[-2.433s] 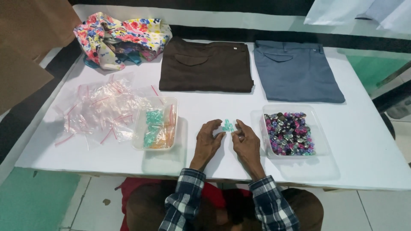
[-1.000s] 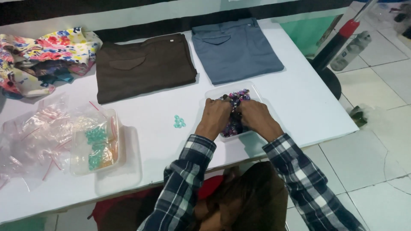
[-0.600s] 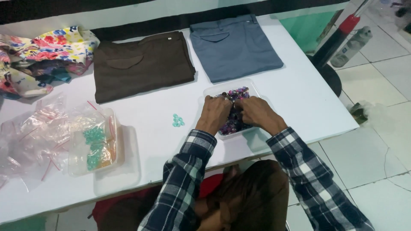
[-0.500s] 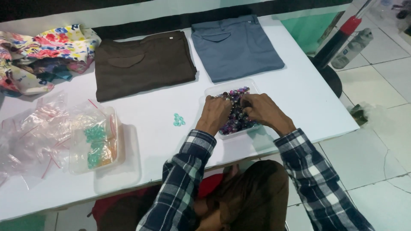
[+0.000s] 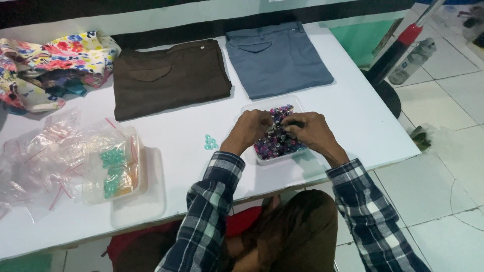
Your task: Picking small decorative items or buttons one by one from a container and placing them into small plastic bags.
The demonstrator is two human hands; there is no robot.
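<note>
Nearest the camera, two forearms in blue-and-white plaid sleeves are seen reaching away over the near edge of the white surface (image 5: 166,196). The left hand (image 5: 250,130) is laid over the near left part of a clear plastic tray (image 5: 298,103), its fingers curled down into the heap of purple and dark beads (image 5: 276,143) that fills the tray; whether a bead is pinched there cannot be told. The right hand (image 5: 310,131) is set on the right side of the same heap, its fingertips drawn narrowly together at the beads near the left hand (what is held between them is too small to make out). Just left of the tray, a small cluster of teal beads (image 5: 210,142) is seen lying loose on the surface, apart from both hands. Further left, at about the same depth, a second clear tray (image 5: 113,168) is found, holding teal and orange pieces, with a pile of small clear zip bags (image 5: 38,161) spread beside it towards the left edge. At the far side, folded brown trousers (image 5: 169,78) are laid flat, with folded grey-blue trousers (image 5: 277,58) just to their right, and a crumpled floral cloth (image 5: 50,63) is bunched at the far left corner.
</note>
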